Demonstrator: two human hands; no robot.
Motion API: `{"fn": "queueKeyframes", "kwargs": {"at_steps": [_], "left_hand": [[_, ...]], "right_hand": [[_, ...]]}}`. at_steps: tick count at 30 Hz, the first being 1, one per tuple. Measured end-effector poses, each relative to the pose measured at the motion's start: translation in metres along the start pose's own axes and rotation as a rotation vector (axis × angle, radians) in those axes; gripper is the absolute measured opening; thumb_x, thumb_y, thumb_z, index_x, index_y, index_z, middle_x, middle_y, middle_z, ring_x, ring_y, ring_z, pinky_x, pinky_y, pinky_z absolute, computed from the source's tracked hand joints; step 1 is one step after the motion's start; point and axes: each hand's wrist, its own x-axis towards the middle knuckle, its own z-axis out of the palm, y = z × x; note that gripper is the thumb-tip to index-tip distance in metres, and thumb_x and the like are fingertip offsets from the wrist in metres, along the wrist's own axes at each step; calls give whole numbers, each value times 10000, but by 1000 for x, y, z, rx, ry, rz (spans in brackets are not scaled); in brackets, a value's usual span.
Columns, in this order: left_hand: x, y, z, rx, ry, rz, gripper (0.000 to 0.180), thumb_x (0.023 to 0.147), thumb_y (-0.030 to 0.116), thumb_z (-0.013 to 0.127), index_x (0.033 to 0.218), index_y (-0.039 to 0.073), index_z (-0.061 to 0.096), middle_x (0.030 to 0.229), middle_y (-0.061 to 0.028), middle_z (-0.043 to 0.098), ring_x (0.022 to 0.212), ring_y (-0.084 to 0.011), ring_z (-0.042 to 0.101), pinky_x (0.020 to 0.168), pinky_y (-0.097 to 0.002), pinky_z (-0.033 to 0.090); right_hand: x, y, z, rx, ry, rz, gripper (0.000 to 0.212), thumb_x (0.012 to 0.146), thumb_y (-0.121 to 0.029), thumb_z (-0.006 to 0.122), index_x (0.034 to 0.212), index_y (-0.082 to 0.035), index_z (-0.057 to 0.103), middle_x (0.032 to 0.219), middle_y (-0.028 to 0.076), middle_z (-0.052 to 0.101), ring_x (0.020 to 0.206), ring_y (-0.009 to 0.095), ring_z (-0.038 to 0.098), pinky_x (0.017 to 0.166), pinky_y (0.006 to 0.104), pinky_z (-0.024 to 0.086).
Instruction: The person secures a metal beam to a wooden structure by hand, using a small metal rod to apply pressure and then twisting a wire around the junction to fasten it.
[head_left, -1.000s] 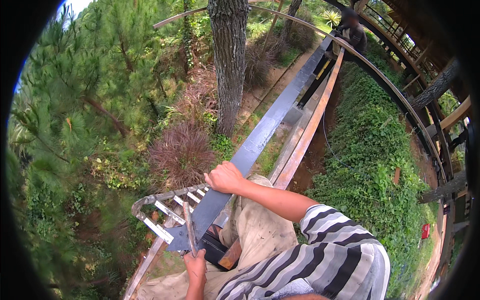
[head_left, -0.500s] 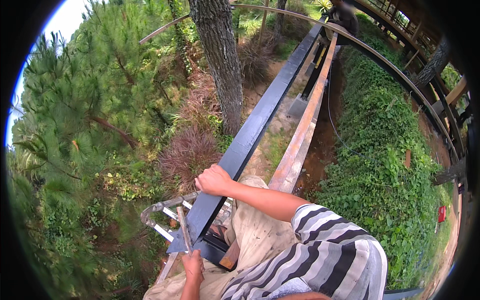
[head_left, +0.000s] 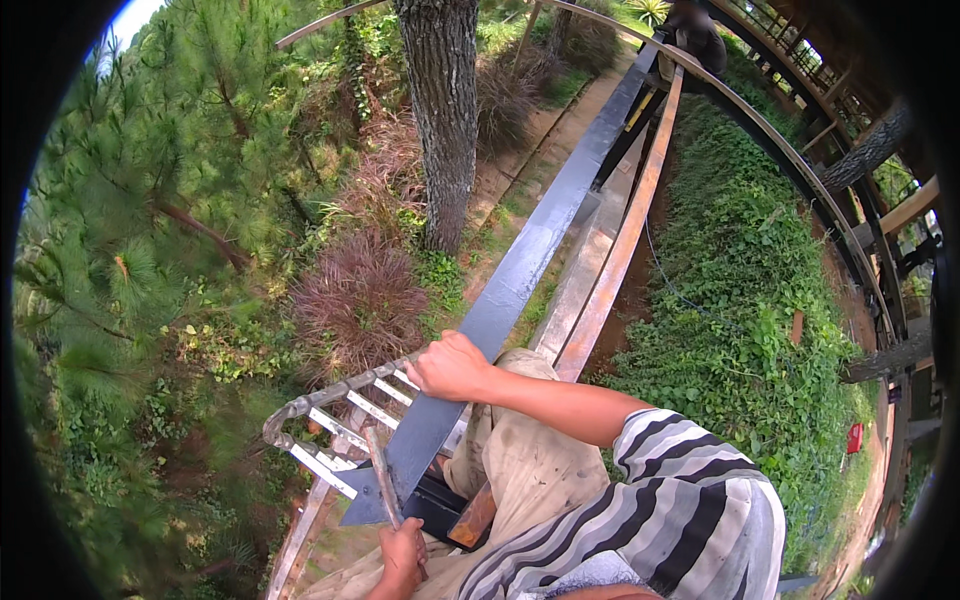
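Note:
A long steel beam (head_left: 540,240) painted dark grey runs from beside my legs to the far upper right. My right hand (head_left: 450,368) grips its left edge, fingers curled over the side. Lower down, my left hand (head_left: 402,550) is closed round a thin, worn, brownish rod (head_left: 383,478). The rod slants up across the beam's near end; whether it carries a head or blade, I cannot tell. White rungs of a ladder (head_left: 345,425) with a grey, bent rail show left of the beam end, partly hidden by it.
Alongside runs a narrower rusty beam (head_left: 600,305), with ground well below. Another person (head_left: 693,40) sits at the far end. A tree trunk (head_left: 440,130) rises left of the beam; a leafy bank (head_left: 740,330) lies right. A curved rail (head_left: 790,150) crosses the far side.
My view has shifted, showing more of the ladder rungs. My right hand keeps its grip on the beam, and my left hand still holds the rod against the near end.

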Motion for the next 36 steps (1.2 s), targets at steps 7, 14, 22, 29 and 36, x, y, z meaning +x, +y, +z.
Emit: {"fn": "queueKeyframes", "kwargs": {"at_steps": [7, 14, 22, 29, 36], "left_hand": [[3, 1, 1, -2, 24, -87, 370, 879, 158, 645, 601, 136, 403, 480, 7, 364, 347, -136, 337, 348, -333, 284], [2, 3, -5, -20, 15, -104, 346, 887, 141, 648, 617, 115, 434, 490, 7, 385, 356, -126, 339, 359, -324, 289], [-4, 12, 0, -28, 8, -93, 331, 908, 108, 661, 648, 111, 456, 507, 18, 390, 371, -117, 338, 367, -311, 286], [2, -3, -8, -77, -32, -88, 302, 907, 88, 650, 667, 114, 468, 524, 25, 400, 383, -110, 348, 371, -307, 286], [0, 3, -4, -50, 2, -102, 264, 904, 89, 656, 700, 104, 491, 528, 32, 400, 384, -106, 350, 370, -310, 296]], "right_hand": [[1, 4, 10, -25, 14, 16, 573, 987, -338, 596, 506, -28, 605, 545, 167, 616, 504, 369, 611, 681, 436, 524], [6, 1, 9, 19, -45, 15, 563, 984, -340, 598, 516, -27, 610, 548, 163, 616, 528, 371, 612, 696, 448, 518], [8, 1, 4, 61, -57, -10, 584, 974, -424, 594, 546, -29, 641, 529, 182, 598, 511, 393, 603, 660, 464, 525], [8, 0, 6, 29, -39, -25, 488, 918, -370, 650, 565, -33, 670, 551, 170, 621, 524, 376, 620, 656, 453, 526], [9, 1, 4, 46, -42, -8, 480, 918, -325, 658, 547, -20, 651, 570, 167, 642, 522, 366, 632, 665, 449, 535]]}}
